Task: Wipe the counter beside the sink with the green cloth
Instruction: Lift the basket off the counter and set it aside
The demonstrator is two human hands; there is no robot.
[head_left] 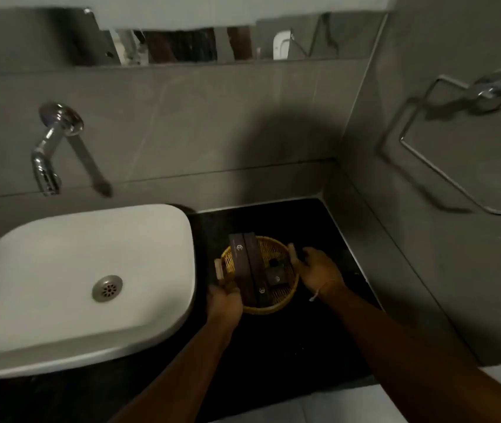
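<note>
We see no green cloth anywhere. The black counter (328, 239) beside the white sink (84, 288) is dark and glossy, running right to the grey tiled wall. On it sits one round yellow woven basket (285, 302) holding two long dark boxes (247, 264) side by side and two smaller dark items we cannot identify. Our left hand (224, 303) grips the basket's near-left rim, fingers curled around it. Our right hand (319, 271) clasps the right rim. One chrome tap (50, 148) juts from the wall; one towel ring (456, 141) hangs at right.
</note>
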